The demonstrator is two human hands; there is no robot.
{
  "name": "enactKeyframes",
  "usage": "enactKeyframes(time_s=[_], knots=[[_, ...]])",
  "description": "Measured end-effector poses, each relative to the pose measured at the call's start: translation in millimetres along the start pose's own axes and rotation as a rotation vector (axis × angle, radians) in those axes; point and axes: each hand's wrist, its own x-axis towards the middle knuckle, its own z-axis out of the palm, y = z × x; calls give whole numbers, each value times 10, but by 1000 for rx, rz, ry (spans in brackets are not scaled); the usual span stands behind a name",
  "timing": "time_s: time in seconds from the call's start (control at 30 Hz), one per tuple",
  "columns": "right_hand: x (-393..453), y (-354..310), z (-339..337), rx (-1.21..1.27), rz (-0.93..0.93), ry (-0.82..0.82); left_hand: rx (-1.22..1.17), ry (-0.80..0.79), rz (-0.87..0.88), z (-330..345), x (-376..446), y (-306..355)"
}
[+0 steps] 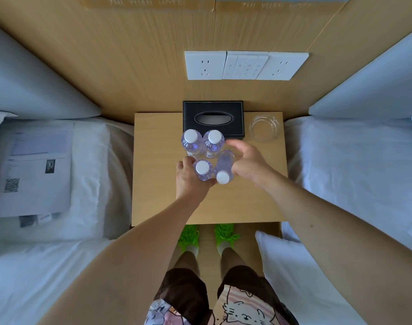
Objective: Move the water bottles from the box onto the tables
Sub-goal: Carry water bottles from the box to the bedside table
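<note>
Several clear water bottles with white caps stand close together on the wooden bedside table point(167, 202). Two upright bottles point(190, 143) point(213, 144) stand at the back, in front of the tissue box. My left hand point(188, 179) grips the front-left bottle point(202, 170), which stands upright. My right hand point(248, 164) curls round the front-right bottle point(224, 164), which leans with its cap towards me; the fingertips are blurred. The box the bottles come from is out of sight.
A black tissue box point(213, 118) and a glass ashtray point(264, 128) sit at the table's back edge. Wall sockets and switches point(246, 65) are above. Beds with white linen flank the table; papers point(33, 170) lie on the left bed. My green shoes point(208, 238) show below the table's front edge.
</note>
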Motion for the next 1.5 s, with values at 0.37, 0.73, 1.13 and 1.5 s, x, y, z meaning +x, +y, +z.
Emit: enactKeyframes(time_s=[0.37,0.73,1.13,1.5], knots=[[-105,367,145,-174,-114,-72,-21,39,-15,65,-46,-2],[175,119,-68,-9,-109,287,48,-29,115,-193,-155,107],[284,-96,-146,-93,-182,211,340,36,585,-460,-153,251],[228,-56,-175,-79,-221,186,401,11,678,-428,-70,386]])
